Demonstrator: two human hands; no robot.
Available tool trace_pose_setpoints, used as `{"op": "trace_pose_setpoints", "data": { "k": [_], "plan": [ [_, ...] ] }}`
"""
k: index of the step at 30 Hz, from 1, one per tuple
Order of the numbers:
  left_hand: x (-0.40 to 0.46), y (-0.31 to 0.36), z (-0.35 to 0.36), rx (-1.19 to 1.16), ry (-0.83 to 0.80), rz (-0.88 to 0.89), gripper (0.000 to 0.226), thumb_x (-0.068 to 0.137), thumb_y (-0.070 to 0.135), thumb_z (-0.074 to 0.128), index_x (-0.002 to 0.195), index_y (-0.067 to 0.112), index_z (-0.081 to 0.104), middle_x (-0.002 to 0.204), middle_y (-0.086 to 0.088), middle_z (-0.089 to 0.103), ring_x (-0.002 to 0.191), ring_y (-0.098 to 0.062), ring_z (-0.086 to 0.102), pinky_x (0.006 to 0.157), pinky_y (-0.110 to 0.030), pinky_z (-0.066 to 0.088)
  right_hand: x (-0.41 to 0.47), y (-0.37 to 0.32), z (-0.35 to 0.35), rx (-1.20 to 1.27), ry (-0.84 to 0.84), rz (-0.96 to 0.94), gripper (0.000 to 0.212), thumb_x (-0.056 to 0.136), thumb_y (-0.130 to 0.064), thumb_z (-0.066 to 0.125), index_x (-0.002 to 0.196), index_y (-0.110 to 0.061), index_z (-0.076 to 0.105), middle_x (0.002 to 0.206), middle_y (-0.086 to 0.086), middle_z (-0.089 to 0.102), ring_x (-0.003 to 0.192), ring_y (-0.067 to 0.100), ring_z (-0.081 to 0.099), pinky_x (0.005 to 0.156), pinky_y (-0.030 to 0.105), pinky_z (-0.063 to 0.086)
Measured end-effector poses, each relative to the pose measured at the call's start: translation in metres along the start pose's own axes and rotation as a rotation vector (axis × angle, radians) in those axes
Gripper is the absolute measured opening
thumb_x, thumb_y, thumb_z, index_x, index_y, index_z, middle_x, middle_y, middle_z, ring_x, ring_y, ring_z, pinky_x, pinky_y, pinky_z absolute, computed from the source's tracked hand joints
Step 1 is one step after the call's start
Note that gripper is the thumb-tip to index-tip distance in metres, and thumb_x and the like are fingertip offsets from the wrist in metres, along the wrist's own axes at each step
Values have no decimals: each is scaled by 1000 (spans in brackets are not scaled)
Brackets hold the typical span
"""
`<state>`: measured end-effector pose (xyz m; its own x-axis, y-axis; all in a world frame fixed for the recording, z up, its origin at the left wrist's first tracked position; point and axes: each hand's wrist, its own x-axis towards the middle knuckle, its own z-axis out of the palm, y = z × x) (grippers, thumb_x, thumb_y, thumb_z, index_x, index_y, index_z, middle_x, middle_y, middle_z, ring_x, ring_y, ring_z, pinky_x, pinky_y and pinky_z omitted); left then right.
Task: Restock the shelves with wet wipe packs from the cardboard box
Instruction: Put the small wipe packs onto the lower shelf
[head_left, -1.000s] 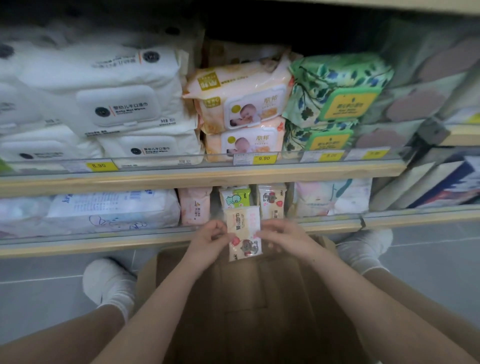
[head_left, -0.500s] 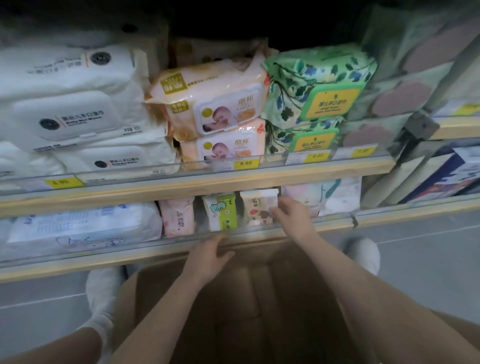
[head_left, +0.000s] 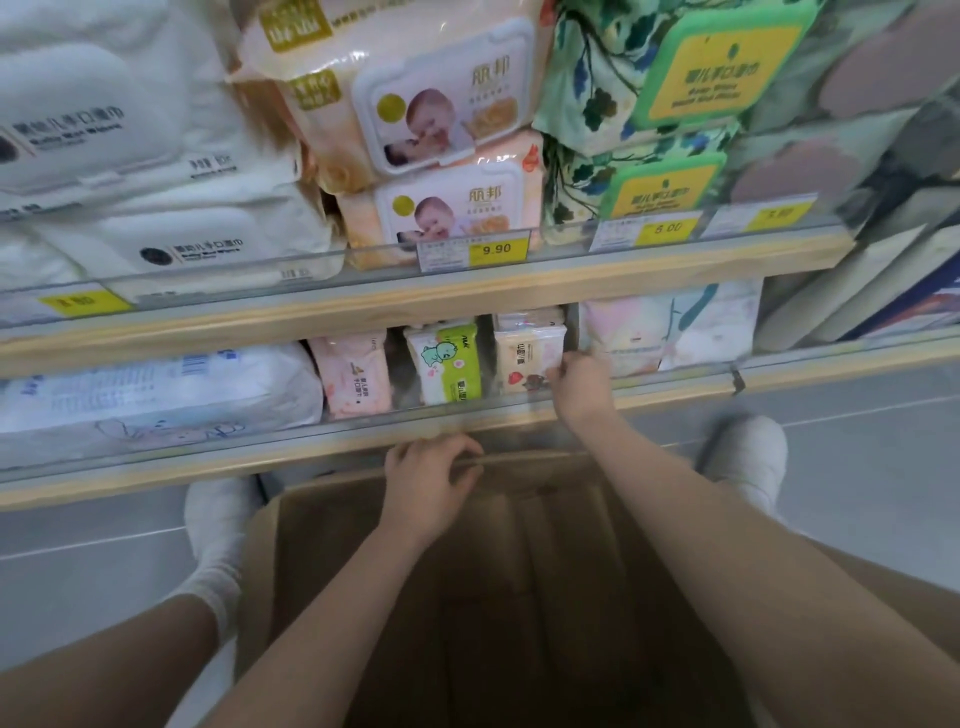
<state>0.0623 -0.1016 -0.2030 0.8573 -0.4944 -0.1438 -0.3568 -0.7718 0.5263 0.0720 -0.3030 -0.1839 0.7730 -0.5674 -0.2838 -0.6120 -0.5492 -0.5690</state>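
Note:
A small cream wet wipe pack with a strawberry print stands upright on the lower shelf, right of a green-and-white pack and a pink pack. My right hand reaches over the shelf's clear front lip and pinches the cream pack's right edge. My left hand grips the far rim of the open cardboard box just below the shelf. The box's inside looks dark, with no packs visible.
The upper shelf carries large white, orange baby-print and green floral wipe packs behind yellow price tags. A big white-blue pack fills the lower shelf's left, pastel packs its right. My white-socked feet flank the box on grey floor.
The cream pack went from both hands above the box onto the lower shelf. My right hand stayed with it there; my left hand dropped to the box rim. The view moved closer.

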Motion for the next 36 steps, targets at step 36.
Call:
{"op": "trace_pose_setpoints", "data": {
  "k": [36],
  "plan": [
    [121,62,36,-166,80,-226,46,93,4,41,138,8,37,125,-15,57,113,-33,54,83,-30,41,30,5,12,302,-169,-61,50,96,0,30,143,-16,29,137,3,48,125,20,45,97,22,36]
  ]
}}
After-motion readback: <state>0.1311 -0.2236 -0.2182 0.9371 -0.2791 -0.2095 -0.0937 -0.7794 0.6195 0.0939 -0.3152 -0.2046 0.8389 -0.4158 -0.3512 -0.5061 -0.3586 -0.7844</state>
